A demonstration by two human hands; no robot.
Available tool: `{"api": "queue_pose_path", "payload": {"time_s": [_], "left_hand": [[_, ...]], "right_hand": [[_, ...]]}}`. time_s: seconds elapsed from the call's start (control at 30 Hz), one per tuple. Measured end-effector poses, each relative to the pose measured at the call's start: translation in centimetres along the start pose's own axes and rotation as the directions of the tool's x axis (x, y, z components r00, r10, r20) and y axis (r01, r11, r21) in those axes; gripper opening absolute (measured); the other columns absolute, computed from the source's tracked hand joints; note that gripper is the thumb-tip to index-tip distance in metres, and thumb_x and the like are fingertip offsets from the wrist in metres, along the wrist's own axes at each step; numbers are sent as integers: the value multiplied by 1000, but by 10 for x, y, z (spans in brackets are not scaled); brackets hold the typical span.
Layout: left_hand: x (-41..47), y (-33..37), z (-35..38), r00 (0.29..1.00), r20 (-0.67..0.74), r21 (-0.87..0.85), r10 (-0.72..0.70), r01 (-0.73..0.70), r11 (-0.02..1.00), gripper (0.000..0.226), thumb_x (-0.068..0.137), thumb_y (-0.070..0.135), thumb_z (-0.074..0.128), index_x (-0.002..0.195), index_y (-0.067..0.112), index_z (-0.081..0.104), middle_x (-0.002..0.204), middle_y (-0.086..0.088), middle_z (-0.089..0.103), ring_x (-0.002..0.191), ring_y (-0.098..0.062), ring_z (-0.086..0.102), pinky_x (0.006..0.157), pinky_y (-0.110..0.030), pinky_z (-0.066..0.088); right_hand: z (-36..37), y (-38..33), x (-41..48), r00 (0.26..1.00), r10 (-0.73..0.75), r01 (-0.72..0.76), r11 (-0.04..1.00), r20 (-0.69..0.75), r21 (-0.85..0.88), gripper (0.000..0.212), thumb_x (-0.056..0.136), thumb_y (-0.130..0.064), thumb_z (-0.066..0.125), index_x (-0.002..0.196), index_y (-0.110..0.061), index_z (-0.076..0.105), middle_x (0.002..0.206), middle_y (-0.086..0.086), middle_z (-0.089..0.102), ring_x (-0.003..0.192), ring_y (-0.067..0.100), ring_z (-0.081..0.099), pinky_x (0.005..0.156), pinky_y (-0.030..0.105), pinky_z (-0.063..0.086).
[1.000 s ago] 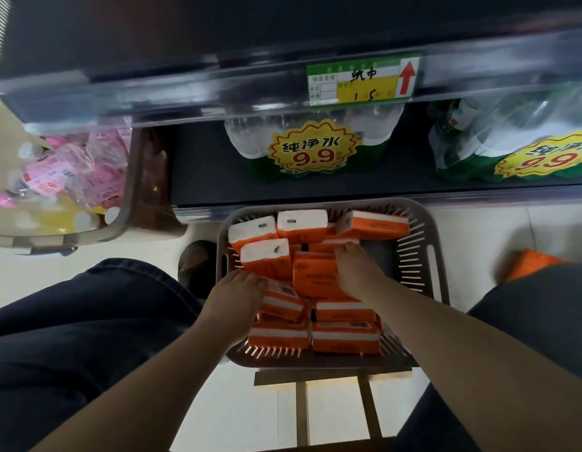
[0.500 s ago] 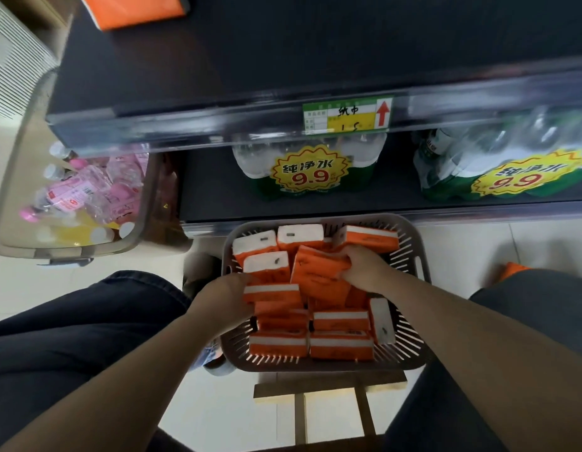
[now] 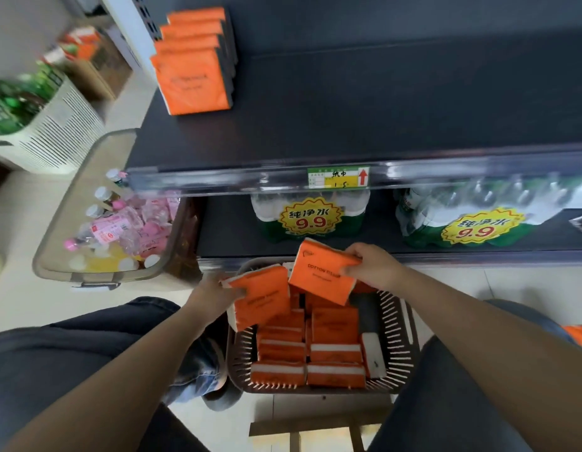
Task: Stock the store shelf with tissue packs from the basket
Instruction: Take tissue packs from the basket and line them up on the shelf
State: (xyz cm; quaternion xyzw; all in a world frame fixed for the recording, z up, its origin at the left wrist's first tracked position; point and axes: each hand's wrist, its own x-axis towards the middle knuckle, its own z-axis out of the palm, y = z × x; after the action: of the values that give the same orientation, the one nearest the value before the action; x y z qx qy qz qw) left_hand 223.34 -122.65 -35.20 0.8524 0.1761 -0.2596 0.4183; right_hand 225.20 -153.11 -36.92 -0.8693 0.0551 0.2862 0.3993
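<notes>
A grey slatted basket stands on a stool below me, holding several orange tissue packs. My left hand grips one orange pack lifted above the basket's left side. My right hand grips a second orange pack, raised above the basket's far edge. On the dark store shelf above, a row of several orange packs stands upright at the far left; the rest of that shelf is bare.
The lower shelf holds shrink-wrapped water bottle packs with yellow 9.9 price stickers. A grey bin of pink and yellow bottles sits at the left on the floor. A white crate of green bottles is further left. My knees flank the basket.
Both hands have lifted a tissue pack each out of the basket. My head has tilted up, bringing the upper shelf and its row of orange packs into view.
</notes>
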Motion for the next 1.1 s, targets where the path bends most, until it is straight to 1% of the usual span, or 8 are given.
{"api": "queue_pose_path", "payload": {"time_s": [0.1, 0.3, 0.5, 0.73, 0.87, 0.93, 1.03, 1.1], "left_hand": [[-6, 11, -13, 999, -40, -142, -25, 19, 990, 35, 86, 27, 70, 115, 14, 56, 103, -3, 64, 95, -23, 63, 77, -34, 49], [-12, 43, -39, 995, -101, -319, 22, -54, 946, 36, 86, 34, 69, 113, 12, 58, 102, -7, 68, 85, -17, 64, 62, -28, 47], [-18, 78, -66, 988, -81, -469, 130, -152, 870, 31, 89, 35, 66, 108, 12, 62, 107, -11, 71, 100, -28, 68, 93, -43, 52], [-17, 105, -96, 969, -99, -549, 225, -242, 800, 32, 95, 33, 57, 113, 7, 63, 102, -12, 74, 94, -26, 71, 75, -32, 56], [-11, 120, -116, 956, -82, -582, 281, -275, 765, 24, 97, 30, 52, 96, 11, 66, 79, -3, 74, 76, -18, 69, 61, -24, 53], [-7, 128, -126, 951, -84, -609, 296, -285, 741, 25, 97, 28, 52, 96, 10, 67, 77, -3, 72, 78, -19, 68, 67, -29, 55], [-3, 140, -140, 952, -68, -664, 299, -266, 699, 44, 97, 39, 50, 120, 4, 63, 105, -12, 71, 100, -27, 66, 94, -47, 50], [-2, 147, -152, 935, -6, -680, 353, -263, 684, 57, 91, 53, 50, 130, 12, 59, 122, -12, 67, 115, -27, 62, 102, -49, 44]], "right_hand": [[-14, -15, -10, 999, -44, 45, 997, -23, 60, 30, 87, -25, 64, 115, -20, 54, 109, -3, 60, 99, 13, 56, 71, 20, 42], [-32, -60, -29, 991, -132, 127, 967, 7, 220, 23, 89, -24, 64, 111, -22, 57, 107, -4, 64, 101, 11, 61, 83, 24, 50], [-45, -120, -40, 967, -253, 241, 950, 36, 198, 15, 91, -25, 62, 106, -23, 60, 106, -3, 64, 101, 12, 60, 79, 23, 45], [-47, -174, -35, 949, -312, 296, 928, 39, 226, 26, 89, -26, 65, 114, -24, 58, 110, -2, 65, 102, 11, 62, 87, 28, 50], [-44, -201, -24, 933, -345, 360, 889, -104, 281, 31, 85, -24, 70, 112, -25, 56, 110, -2, 63, 100, 12, 63, 86, 34, 54], [-43, -213, -18, 919, -354, 391, 875, -173, 285, 33, 84, -24, 71, 112, -27, 55, 113, -1, 61, 101, 14, 62, 87, 36, 54], [-41, -230, -10, 897, -362, 430, 849, -254, 307, 34, 83, -23, 71, 112, -28, 54, 114, -1, 60, 101, 14, 61, 86, 39, 56], [-40, -241, -4, 874, -373, 465, 827, -311, 316, 35, 83, -21, 71, 112, -28, 53, 111, -1, 60, 100, 14, 61, 85, 40, 56]]}}
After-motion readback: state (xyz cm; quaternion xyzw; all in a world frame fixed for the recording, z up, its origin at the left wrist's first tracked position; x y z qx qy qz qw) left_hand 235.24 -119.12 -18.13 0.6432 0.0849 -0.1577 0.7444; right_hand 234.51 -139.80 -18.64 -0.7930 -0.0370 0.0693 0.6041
